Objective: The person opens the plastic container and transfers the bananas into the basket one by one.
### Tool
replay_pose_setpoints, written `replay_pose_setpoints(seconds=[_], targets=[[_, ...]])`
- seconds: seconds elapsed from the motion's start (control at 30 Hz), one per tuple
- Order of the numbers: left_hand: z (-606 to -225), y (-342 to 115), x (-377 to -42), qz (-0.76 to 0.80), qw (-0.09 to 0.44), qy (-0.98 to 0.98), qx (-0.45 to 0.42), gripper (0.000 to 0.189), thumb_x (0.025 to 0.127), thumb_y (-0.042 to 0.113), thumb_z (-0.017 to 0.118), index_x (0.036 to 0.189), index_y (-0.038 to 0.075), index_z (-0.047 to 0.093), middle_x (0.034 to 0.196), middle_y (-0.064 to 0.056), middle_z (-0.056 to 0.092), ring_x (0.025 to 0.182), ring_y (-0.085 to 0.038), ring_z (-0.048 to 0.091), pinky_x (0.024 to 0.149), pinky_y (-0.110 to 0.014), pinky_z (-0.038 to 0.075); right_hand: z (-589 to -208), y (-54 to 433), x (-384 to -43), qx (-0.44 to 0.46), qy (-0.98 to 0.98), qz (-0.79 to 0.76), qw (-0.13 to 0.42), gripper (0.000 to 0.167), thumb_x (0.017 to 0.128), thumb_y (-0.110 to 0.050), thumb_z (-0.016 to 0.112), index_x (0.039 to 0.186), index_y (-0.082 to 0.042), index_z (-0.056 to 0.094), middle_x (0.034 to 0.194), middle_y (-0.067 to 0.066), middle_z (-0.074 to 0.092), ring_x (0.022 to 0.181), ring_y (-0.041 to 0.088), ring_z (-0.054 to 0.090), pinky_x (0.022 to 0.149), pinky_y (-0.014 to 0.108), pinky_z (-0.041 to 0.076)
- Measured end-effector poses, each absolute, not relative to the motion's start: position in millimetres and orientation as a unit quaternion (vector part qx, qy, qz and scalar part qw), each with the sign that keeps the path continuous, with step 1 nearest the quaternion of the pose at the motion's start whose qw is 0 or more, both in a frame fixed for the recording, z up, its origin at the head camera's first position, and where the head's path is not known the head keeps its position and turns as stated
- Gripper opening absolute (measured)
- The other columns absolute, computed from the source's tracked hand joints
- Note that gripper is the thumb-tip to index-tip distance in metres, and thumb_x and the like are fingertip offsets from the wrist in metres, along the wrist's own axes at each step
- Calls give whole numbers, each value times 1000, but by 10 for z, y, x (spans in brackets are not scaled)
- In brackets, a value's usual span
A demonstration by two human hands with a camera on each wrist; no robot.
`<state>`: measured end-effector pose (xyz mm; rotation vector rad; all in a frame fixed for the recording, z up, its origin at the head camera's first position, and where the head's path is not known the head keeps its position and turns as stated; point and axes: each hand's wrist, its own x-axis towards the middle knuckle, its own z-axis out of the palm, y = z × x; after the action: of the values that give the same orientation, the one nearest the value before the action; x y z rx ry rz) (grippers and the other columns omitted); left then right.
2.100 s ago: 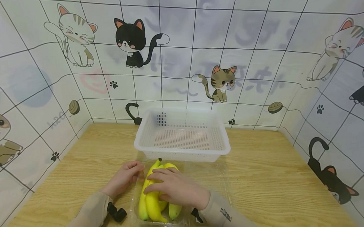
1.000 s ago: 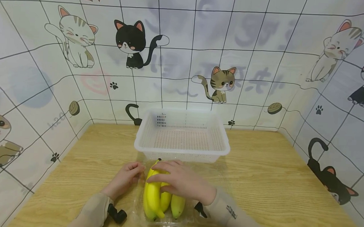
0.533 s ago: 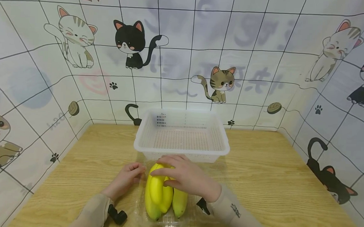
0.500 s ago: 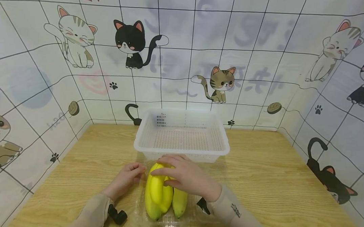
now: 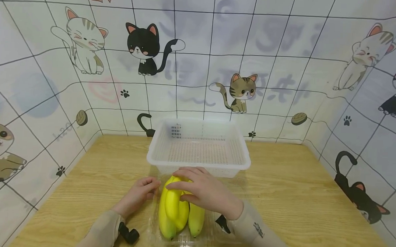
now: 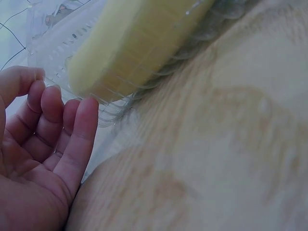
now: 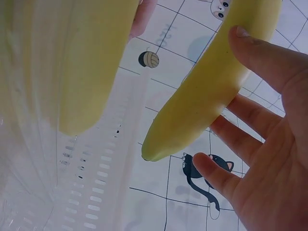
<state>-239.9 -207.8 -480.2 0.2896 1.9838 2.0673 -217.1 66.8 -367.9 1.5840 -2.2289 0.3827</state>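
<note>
My right hand (image 5: 205,193) holds a yellow banana (image 5: 172,209) between thumb and fingers, above other bananas in a clear plastic container (image 5: 153,228). In the right wrist view the held banana (image 7: 197,101) slants with its greenish tip free, apart from a second banana (image 7: 91,77) behind clear plastic. To the right in the container lies a greenish-ended banana (image 5: 196,221). My left hand (image 5: 136,196) is at the container's left rim; in the left wrist view its thumb and curled index finger pinch the clear edge, beside a banana (image 6: 125,48).
A white perforated basket (image 5: 197,164) stands directly behind the container, against the cat-patterned wall covering (image 5: 195,38). Wooden tabletop (image 5: 291,201) extends to both sides. A black wrist-camera mount (image 5: 128,234) sits by my left sleeve.
My right hand has moved slightly forward and to the right, bringing the banana up off the others. The container has shifted a little to the right. My left hand has stayed at its rim.
</note>
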Motion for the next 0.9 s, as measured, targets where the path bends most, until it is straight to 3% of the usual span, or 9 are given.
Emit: replay_pose_setpoints(seconds=[0.9], targets=[[-4779,-2075,-2393,709,137,685,100,19,100,19,54,85,8,55,79,0,51,75,-13,52,68,-27,48,-3670,732,-2227,550,-799,147,192,51,83,-25,77,130,-30,56,135,0,53,128,16,45,100,39,39]])
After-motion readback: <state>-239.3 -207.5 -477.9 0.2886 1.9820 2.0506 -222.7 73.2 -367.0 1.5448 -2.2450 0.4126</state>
